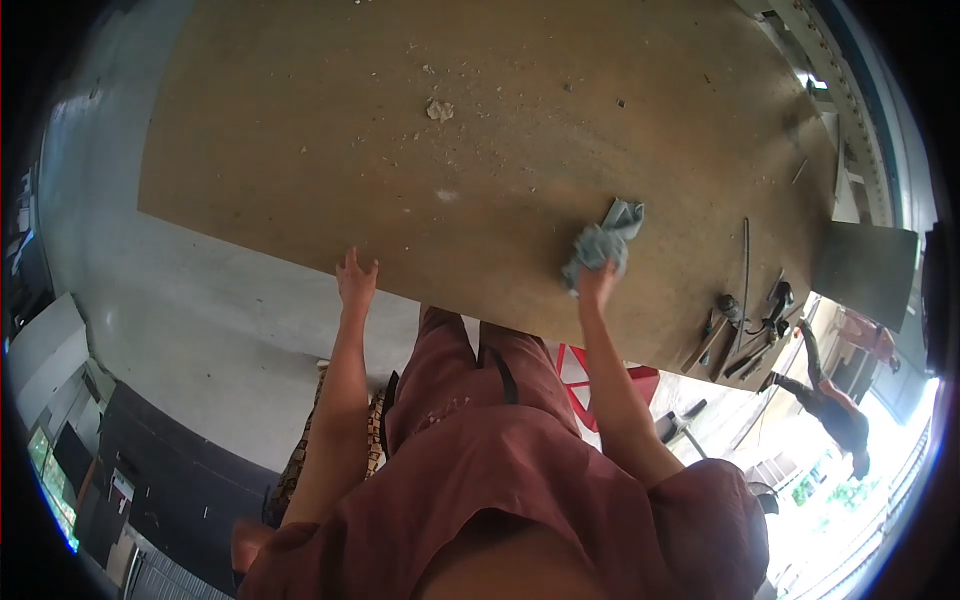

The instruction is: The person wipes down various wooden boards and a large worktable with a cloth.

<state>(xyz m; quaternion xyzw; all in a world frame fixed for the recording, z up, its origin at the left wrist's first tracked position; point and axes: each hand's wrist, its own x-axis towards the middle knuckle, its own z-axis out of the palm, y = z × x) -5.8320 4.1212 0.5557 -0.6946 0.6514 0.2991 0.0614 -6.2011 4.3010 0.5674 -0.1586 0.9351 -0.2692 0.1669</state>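
A crumpled grey-blue cloth [600, 245] lies bunched on the brown board [500, 240], gripped by my right hand [597, 283]. My fingers there are partly hidden in its folds. At the near edge of the board, my left hand [357, 280] rests with its fingers apart and nothing in it. Wood chips and dust are scattered over the board, thickest around a crumpled pale scrap [439, 110] beyond my hands.
Several hand tools [745, 335] lie at the board's right corner, beside a long thin rod [745, 270]. A red metal frame [575, 385] stands below the near edge. Another person [835, 415] is at the far right.
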